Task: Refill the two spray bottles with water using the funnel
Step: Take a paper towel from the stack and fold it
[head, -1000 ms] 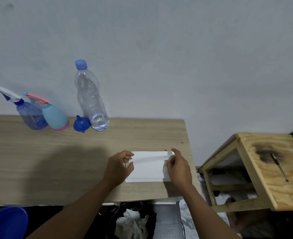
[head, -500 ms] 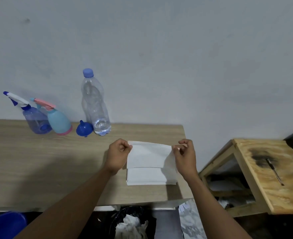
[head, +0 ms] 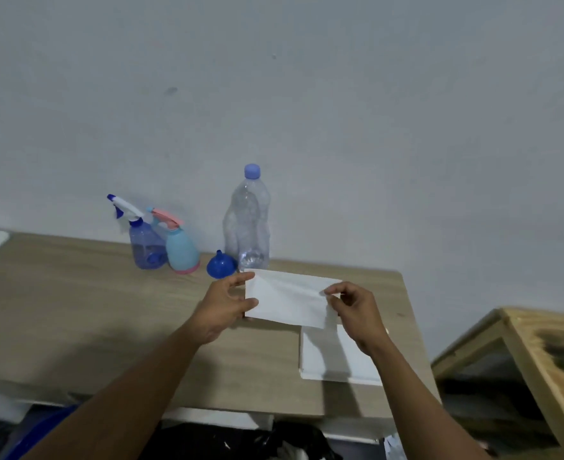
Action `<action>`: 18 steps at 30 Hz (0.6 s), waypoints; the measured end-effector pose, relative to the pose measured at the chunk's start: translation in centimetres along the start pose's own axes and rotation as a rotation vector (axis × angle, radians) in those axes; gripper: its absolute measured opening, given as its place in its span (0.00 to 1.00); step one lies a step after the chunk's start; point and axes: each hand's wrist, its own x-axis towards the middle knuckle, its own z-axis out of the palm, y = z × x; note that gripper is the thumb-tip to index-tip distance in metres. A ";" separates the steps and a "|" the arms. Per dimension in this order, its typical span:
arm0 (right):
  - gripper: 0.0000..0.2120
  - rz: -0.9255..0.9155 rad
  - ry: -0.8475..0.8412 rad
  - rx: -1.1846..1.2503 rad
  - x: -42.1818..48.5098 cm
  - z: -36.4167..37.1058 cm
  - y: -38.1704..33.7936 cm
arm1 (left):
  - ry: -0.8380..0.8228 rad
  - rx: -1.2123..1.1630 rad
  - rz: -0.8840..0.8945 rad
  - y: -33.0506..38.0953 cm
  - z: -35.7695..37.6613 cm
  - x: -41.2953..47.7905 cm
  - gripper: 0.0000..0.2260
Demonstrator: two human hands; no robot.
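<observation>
The person's left hand [head: 222, 307] pinches the left edge of a white paper sheet [head: 287, 300], and the right hand [head: 356, 313] pinches its upper right edge. Together they hold it just above the desk [head: 75, 310].

The sheet hangs close in front of the funnel [head: 220, 264] and the foot of the water bottle [head: 248, 224]. That tall bottle looks nearly empty and light, so a careless sweep could tip it or roll the funnel away.

The purple spray bottle [head: 146, 247] and the light blue spray bottle [head: 181, 250] stand together by the wall, left of the funnel, with their spray heads on. The water bottle's cap is on too, so nothing can be poured yet.

A stack of sheets [head: 337, 360] lies near the desk's right front corner, under the right wrist. A wooden stool [head: 539, 353] stands apart to the right.
</observation>
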 end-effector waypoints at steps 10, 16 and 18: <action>0.20 0.130 -0.224 -0.065 -1.7 20.8 -0.9 | 0.022 0.113 -0.165 -7.6 -21.1 -2.5 0.19; 0.26 0.123 -0.314 -0.150 -0.4 33.1 -1.9 | 0.053 0.269 -0.115 -9.7 -33.0 -0.2 0.28; 0.28 0.103 -0.321 -0.177 0.6 36.2 -2.2 | 0.051 0.311 -0.131 -9.6 -35.8 1.2 0.29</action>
